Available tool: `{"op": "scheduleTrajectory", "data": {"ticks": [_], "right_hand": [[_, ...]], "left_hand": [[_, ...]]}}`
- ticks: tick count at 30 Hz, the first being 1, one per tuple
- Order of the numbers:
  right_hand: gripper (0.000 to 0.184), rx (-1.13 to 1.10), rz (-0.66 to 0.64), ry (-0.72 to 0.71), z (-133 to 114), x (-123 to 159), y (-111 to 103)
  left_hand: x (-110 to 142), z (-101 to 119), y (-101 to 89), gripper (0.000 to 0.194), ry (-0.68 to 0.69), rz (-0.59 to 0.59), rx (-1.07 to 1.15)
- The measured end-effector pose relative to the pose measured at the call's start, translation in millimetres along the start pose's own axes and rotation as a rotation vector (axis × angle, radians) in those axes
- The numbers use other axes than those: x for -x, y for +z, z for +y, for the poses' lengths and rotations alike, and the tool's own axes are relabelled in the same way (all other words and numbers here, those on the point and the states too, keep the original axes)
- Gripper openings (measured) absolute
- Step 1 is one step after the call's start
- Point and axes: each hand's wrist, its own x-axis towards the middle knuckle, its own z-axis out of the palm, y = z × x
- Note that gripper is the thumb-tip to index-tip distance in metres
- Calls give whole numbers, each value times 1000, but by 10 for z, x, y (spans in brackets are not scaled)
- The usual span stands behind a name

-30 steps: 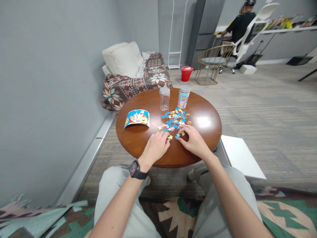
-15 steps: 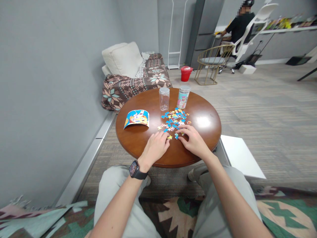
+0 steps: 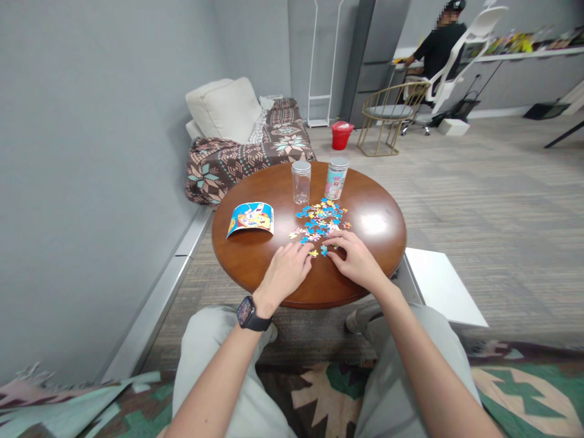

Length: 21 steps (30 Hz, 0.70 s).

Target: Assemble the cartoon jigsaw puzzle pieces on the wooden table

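Note:
On the round brown wooden table (image 3: 246, 261), my left hand (image 3: 288, 267) has thumb and forefinger pinched at a yellow jigsaw piece (image 3: 314, 253). Facing it, my right hand (image 3: 354, 260) has its thumb and forefinger at the edge of a blue jigsaw piece (image 3: 323, 250). The two pieces lie close together with a small gap. Just beyond my fingers spreads a loose heap of jigsaw pieces (image 3: 323, 213), mostly blue with some yellow and pink. A curled picture sheet (image 3: 250, 218) with a cartoon on blue stands to the left.
Behind the heap stand a clear jar (image 3: 301, 184) with a silver lid and a printed jar (image 3: 336, 179). A patterned sofa (image 3: 246, 161), a red bin (image 3: 341, 135) and a gold wire chair (image 3: 390, 115) are farther off. A person (image 3: 441, 52) sits at a counter.
The view has shifted very slightly. Both hands stay almost where they were, and the pieces at my fingertips have hardly moved.

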Motion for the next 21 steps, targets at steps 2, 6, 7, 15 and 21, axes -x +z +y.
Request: {"op": "scheduleTrajectory", "data": {"ticks": [2,6,7,15,21], "right_hand": [[23,9,7,-8,4,-2,7],[24,30,10,-15,-5,-2,12],[23,36,6,-15,-12,-2,11],[10,44,-35,-18,-54,-1,-14],[15,40,-23,-26,-61,3,-15]], "left_hand": [[-4,0,2,21,-4,-1,6],[-6,-3,3,17,-5,-10,5],[-6,-6,2,16,-3,-11,3],[-11,-8,-18,11,-25,-34,13],[-6,-2,-16,16,-19,-11,27]]}}
